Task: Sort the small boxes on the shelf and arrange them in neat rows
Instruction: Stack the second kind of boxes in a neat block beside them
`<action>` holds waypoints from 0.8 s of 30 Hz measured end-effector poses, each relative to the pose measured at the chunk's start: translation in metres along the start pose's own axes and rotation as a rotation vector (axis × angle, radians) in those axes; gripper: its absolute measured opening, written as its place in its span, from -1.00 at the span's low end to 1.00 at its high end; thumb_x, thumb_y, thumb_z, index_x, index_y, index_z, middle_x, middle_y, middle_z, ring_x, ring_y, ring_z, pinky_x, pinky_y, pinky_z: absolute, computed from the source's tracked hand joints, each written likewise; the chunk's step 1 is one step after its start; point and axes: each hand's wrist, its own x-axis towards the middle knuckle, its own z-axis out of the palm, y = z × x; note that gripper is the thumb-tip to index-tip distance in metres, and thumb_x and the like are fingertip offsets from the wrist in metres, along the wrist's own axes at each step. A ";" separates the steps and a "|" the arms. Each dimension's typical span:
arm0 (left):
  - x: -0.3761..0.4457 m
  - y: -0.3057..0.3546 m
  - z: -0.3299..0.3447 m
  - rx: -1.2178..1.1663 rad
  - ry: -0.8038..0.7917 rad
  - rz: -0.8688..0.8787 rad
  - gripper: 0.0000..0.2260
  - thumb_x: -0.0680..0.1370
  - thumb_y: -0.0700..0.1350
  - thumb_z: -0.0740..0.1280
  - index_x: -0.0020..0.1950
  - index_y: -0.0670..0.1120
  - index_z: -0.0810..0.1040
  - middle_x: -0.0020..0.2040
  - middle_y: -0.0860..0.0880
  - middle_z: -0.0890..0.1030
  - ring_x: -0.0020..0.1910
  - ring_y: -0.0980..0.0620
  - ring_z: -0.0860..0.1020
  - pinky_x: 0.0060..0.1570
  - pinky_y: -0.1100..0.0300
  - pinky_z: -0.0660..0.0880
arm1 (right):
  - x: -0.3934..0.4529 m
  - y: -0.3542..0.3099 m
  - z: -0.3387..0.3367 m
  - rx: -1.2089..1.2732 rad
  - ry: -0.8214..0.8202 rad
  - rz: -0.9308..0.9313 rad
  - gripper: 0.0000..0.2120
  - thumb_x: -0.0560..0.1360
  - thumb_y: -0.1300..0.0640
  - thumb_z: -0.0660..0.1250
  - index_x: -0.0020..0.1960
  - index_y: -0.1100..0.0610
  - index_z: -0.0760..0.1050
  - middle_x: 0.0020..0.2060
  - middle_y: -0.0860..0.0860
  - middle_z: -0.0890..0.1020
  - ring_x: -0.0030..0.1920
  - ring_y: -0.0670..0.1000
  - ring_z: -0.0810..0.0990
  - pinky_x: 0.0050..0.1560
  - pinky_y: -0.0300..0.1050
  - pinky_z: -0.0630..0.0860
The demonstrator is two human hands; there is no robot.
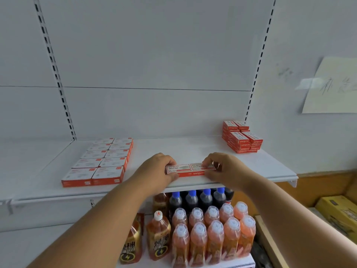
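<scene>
Two small red-and-white cardboard boxes [191, 169] lie side by side near the front edge of the white metal shelf [193, 146], between the hands: the left hand [160, 169] grips the left end, the right hand [224, 169] pinches the right end.

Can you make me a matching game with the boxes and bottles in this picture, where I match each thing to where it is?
Things:
1. Flat rows of boxes
2. Stacked red boxes
3. Two boxes side by side
4. Orange bottles

Places:
A. Between the left hand and right hand
B. Back right of the shelf
C. Below the shelf
D. Left side of the shelf

Pairs: 1-D, 2-B, 3-A, 4-C
</scene>
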 end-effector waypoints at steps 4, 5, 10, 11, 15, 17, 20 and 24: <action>0.001 0.003 -0.006 -0.028 -0.056 -0.024 -0.54 0.52 0.09 0.41 0.39 0.11 0.40 0.26 0.07 0.44 0.08 0.10 0.51 0.08 0.24 0.46 | 0.001 0.000 0.001 0.032 0.077 0.012 -0.91 0.49 -0.02 0.39 -0.01 -0.07 0.59 -0.07 -0.11 0.52 -0.23 -0.13 0.51 -0.22 -0.32 0.44; 0.000 0.005 -0.009 -0.038 -0.065 -0.037 -0.48 0.52 0.12 0.40 0.43 0.13 0.34 0.29 0.06 0.41 0.10 0.09 0.50 0.09 0.22 0.44 | 0.001 0.001 0.002 0.044 0.126 0.014 -0.90 0.50 -0.03 0.37 -0.01 -0.06 0.58 -0.05 -0.14 0.50 -0.20 -0.14 0.52 -0.20 -0.33 0.42; 0.003 0.022 -0.019 0.129 0.035 -0.036 -0.52 0.53 0.20 0.32 0.40 0.10 0.34 0.38 0.04 0.35 0.23 0.03 0.48 0.21 0.13 0.45 | 0.001 0.009 -0.001 0.071 0.322 0.064 -0.96 0.54 0.05 0.31 -0.05 -0.02 0.53 -0.06 -0.11 0.52 -0.22 -0.16 0.50 -0.22 -0.33 0.36; 0.005 0.028 -0.019 0.148 0.065 -0.011 -0.55 0.54 0.20 0.31 0.38 0.09 0.36 0.36 0.05 0.36 0.22 0.04 0.48 0.21 0.13 0.46 | 0.002 0.012 -0.005 0.060 0.349 0.072 -0.98 0.53 0.06 0.31 -0.06 -0.01 0.52 -0.07 -0.10 0.53 -0.23 -0.16 0.49 -0.24 -0.33 0.36; 0.023 0.065 -0.006 0.102 0.037 0.084 -0.64 0.56 0.19 0.28 0.31 0.11 0.42 0.25 0.11 0.43 0.09 0.09 0.48 0.12 0.19 0.44 | 0.003 0.036 -0.026 -0.025 0.422 0.134 -0.96 0.52 0.05 0.32 -0.06 0.00 0.51 -0.12 -0.12 0.55 -0.22 -0.15 0.48 -0.27 -0.30 0.35; 0.034 0.086 0.009 0.070 0.006 0.118 -0.67 0.57 0.18 0.28 0.28 0.11 0.45 0.20 0.12 0.46 0.05 0.11 0.48 0.09 0.20 0.45 | 0.004 0.054 -0.038 -0.023 0.451 0.151 -0.94 0.50 0.06 0.33 -0.08 0.03 0.53 -0.14 -0.10 0.56 -0.19 -0.06 0.51 -0.24 -0.20 0.42; 0.054 0.117 0.033 0.045 0.011 0.145 -0.71 0.57 0.15 0.29 0.24 0.08 0.50 0.15 0.10 0.50 -0.03 0.10 0.49 0.08 0.19 0.48 | 0.009 0.081 -0.055 0.003 0.469 0.152 -0.93 0.49 0.07 0.36 -0.06 0.05 0.56 -0.11 -0.07 0.53 -0.16 0.00 0.53 -0.16 -0.11 0.50; 0.090 0.155 0.057 0.041 0.085 0.110 -0.80 0.58 0.08 0.28 0.16 0.06 0.52 0.09 0.09 0.55 -0.01 0.06 0.51 0.02 0.16 0.49 | 0.022 0.117 -0.072 0.024 0.499 0.202 -0.85 0.52 0.07 0.34 0.08 0.07 0.54 0.05 -0.01 0.47 -0.14 0.03 0.54 -0.09 -0.16 0.43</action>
